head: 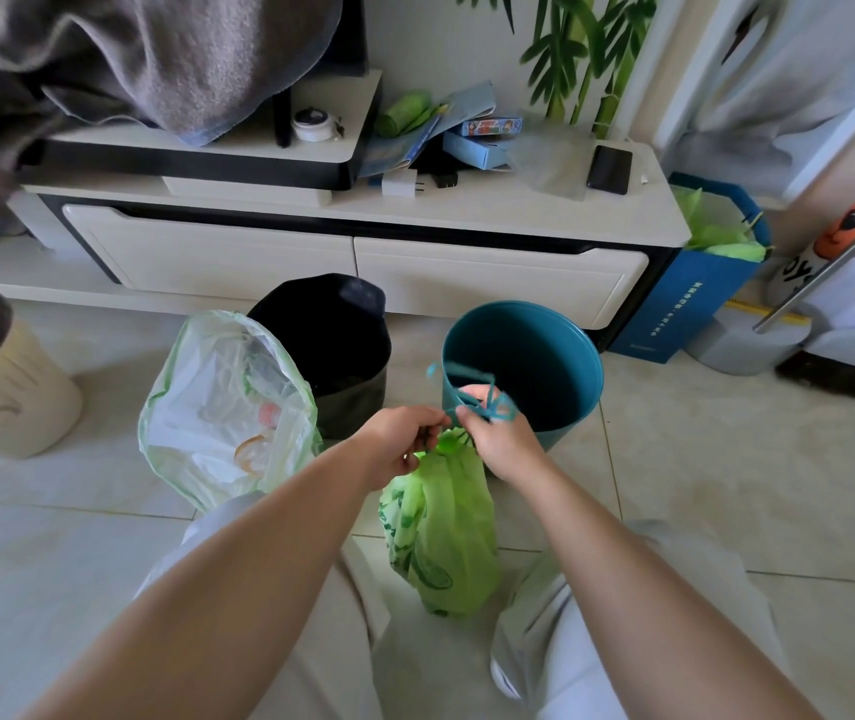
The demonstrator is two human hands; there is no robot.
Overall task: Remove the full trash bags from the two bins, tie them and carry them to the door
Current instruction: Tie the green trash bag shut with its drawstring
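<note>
The green bag (441, 532) hangs just in front of the teal bin (524, 366), long way up and down; its gathered neck sits right under both hands; the left hand (399, 444) and right hand (498, 439) each pinch the teal drawstring (488, 402), equally near.

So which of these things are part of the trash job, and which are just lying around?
Part of the job:
- green trash bag, drawstring held by left hand and right hand
- pale open trash bag
- black bin
- teal bin

Just lying about:
- phone
- grey blanket
- blue paper bag
</note>
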